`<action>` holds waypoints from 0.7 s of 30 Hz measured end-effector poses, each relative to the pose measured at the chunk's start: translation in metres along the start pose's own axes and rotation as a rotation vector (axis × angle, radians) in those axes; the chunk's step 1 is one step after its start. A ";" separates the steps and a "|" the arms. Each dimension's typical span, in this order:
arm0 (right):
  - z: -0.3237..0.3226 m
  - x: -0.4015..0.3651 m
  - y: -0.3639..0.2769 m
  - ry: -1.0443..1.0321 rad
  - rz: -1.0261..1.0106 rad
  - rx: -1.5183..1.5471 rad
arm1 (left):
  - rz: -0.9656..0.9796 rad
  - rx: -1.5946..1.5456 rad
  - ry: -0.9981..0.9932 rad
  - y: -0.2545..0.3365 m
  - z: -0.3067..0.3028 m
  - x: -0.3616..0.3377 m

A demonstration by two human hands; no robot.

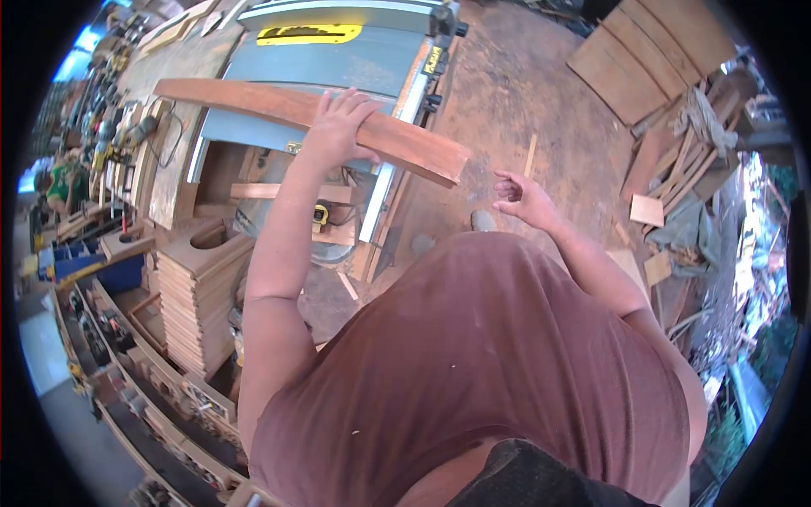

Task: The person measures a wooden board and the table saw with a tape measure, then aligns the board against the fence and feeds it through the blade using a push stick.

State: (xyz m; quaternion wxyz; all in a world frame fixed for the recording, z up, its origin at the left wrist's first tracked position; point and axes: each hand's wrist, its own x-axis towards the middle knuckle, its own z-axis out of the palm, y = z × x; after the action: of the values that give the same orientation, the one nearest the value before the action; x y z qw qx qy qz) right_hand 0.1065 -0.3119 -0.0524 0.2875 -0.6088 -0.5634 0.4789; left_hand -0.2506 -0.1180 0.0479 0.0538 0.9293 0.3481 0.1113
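Observation:
A long reddish wooden beam [414, 154] lies slantwise over the grey top of a table saw [338, 63], its near end sticking out past the saw's right rail. My left hand [338, 131] is wrapped over the beam around its middle, fingers across the upper face and thumb at the near side. Just right of the beam's end, my right hand [525, 201] hovers apart from it, fingers loosely curled and thumb separate, with nothing seen in it. The yellow blade insert [310, 34] sits beyond the beam.
A tape measure [320, 216] rests below the saw top. Stacked slotted wooden pieces [198, 296] stand at left. On the right are wood panels [629, 72] and a pile of offcuts [676, 169]. A person in green [63, 186] is far left.

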 end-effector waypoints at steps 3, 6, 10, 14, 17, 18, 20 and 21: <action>-0.005 -0.001 0.007 -0.004 -0.008 0.071 | -0.027 0.026 -0.013 0.000 0.006 0.007; -0.014 0.009 0.005 -0.049 -0.038 0.088 | -0.050 0.048 0.020 0.000 0.010 0.014; -0.029 0.031 0.012 -0.121 -0.073 0.090 | -0.106 0.074 0.017 0.011 0.011 0.027; -0.052 0.068 0.035 -0.207 -0.150 0.122 | -0.158 0.119 -0.004 0.023 0.010 0.039; -0.074 0.082 0.039 -0.315 -0.179 0.144 | -0.147 0.089 -0.024 0.044 0.013 0.052; -0.081 0.085 0.036 -0.348 -0.154 0.136 | -0.198 0.110 0.000 0.050 0.013 0.059; -0.088 0.092 0.029 -0.403 -0.236 0.091 | -0.158 -0.048 -0.079 0.056 0.015 0.070; -0.090 0.097 0.027 -0.413 -0.288 0.072 | -0.222 -0.040 -0.058 0.061 0.019 0.072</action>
State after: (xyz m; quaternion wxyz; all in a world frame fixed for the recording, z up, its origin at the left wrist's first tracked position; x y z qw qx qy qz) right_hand 0.1905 -0.2071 -0.0676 0.2530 -0.4009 -0.6738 0.5668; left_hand -0.1544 -0.1163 0.0526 0.0944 0.8866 0.4448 0.0848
